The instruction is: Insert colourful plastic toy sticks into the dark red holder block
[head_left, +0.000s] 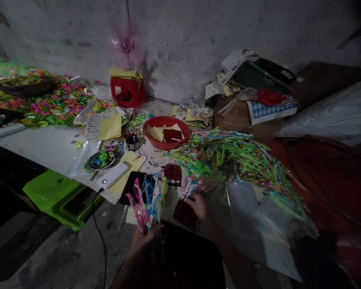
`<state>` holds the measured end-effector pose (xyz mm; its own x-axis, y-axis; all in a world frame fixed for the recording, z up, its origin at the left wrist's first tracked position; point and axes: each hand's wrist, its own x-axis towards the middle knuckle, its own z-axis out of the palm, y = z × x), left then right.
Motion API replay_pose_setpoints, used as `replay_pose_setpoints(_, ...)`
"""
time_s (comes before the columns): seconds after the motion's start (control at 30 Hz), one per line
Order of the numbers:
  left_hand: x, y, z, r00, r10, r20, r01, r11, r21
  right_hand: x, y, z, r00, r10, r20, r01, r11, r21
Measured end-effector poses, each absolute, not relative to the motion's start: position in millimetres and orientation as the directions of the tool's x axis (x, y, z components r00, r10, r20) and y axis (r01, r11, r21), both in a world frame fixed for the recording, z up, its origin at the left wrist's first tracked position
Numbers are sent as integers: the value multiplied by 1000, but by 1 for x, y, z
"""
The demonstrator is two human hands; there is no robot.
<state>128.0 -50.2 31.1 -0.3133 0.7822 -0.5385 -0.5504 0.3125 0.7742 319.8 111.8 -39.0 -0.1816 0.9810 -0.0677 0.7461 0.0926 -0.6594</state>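
My left hand (144,239) is closed around the lower end of a bunch of pink, blue and yellow-green plastic pieces (152,200), some in clear wrap, standing upright above the table's front edge. Further right, my right hand (200,206) has its fingers closed at a pink, white and blue plastic piece (190,186), slightly blurred. Beneath that hand lies a dark red moulded tray (183,216); a second dark red tray (173,175) lies just beyond. Behind the bunch, a dark phone-like slab (131,186) is partly hidden.
A red basin (167,146) with cards stands mid-table. A heap of green and multicoloured plastic strips (237,156) spreads to the right. On the left are a metal dish (93,165), a white power bank (114,175) with a cable, and a green stool (52,196) below.
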Motion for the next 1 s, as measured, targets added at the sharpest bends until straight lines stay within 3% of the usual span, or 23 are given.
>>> replay_pose_setpoints(0.2,131,-49,34,-256,842,-475,-496,307,812,327,85,-46,-123,988,-93,774,37,-632)
replay_pose_setpoints(0.37,139,-44,34,-164,835,-525,-582,347,735,327,42,-21,-40,998,40,728,57,-683)
replay_pose_setpoints(0.43,145,-40,32,-141,828,-542,-591,369,717,320,22,-1,-97,994,-56,631,18,-776)
replay_pose_setpoints(0.53,152,-37,27,-136,811,-569,-582,400,708,306,-6,25,-391,867,-308,414,-133,-901)
replay_pose_setpoints(0.63,155,-38,20,-138,839,-526,-560,372,740,300,-23,35,-504,783,-364,293,-241,-925)
replay_pose_setpoints(0.83,148,-42,7,-199,804,-560,-521,397,755,325,-8,21,-384,840,-384,195,-333,-923)
replay_pose_setpoints(1.0,147,-37,-16,-248,792,-557,-468,405,785,371,35,9,-107,975,-196,349,-147,-925)
